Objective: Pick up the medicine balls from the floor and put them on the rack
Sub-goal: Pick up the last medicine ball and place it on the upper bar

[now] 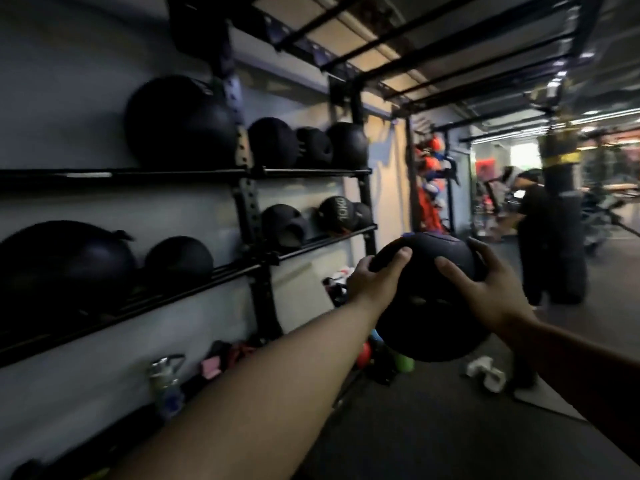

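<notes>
Lower left: a water bottle (166, 377) stands upright against the grey wall (69, 64). Just to its right you see a pink item (211, 367), too blurred to identify. Farther along the wall, a red ball (363, 355) and a green object (403, 363) lie near each other. To their right a white object (485, 372) lies beside the edge of a grey mat (543, 403). On your right hangs a black punching bag (566, 237) with a yellow band, and a person (530, 209) in black stands just beside it. Red and blue gear (431, 188), blurred, hangs in the far corner. Black overhead bars (433, 36) run above you.
</notes>
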The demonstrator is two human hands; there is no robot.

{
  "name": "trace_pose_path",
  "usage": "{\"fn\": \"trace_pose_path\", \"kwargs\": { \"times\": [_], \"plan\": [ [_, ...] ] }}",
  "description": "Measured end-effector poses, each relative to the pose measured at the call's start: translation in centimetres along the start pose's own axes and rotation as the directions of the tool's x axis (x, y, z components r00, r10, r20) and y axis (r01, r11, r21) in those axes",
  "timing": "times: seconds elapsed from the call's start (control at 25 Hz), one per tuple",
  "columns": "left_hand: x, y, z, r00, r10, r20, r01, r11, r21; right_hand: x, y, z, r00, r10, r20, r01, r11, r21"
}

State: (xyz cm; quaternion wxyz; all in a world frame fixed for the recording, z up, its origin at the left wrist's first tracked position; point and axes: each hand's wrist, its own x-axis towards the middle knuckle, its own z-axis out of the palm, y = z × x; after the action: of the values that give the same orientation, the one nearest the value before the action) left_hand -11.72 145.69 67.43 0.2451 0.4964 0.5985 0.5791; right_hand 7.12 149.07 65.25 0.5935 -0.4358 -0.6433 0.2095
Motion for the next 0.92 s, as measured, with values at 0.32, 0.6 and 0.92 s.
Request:
{"fn": "trace_pose_path", "kwargs": {
  "times": [0.32, 0.6, 0.92],
  "plan": [
    [5.9, 3.4, -19.3, 0.846, -0.004, -0.534, 0.095, 0.985, 0.143, 6.8, -11.8, 20.8, 0.901, -0.256, 0.349, 0.131, 0.93, 0.344],
    [5.1, 7.2, -39.1, 0.637, 0.134, -0.759, 0.07, 0.971, 0.23, 3.6, -27.6, 35.5, 0.804, -0.395, 0.445, 0.046, 0.787, 0.615],
    [7.0, 18.2, -61.7, 0.516, 0.364, -0.775, 0.114, 0.868, 0.484, 3.1, -49.4, 51.3, 0.753, -0.524, 0.399, -0.016, 0.591, 0.806]
  ]
}}
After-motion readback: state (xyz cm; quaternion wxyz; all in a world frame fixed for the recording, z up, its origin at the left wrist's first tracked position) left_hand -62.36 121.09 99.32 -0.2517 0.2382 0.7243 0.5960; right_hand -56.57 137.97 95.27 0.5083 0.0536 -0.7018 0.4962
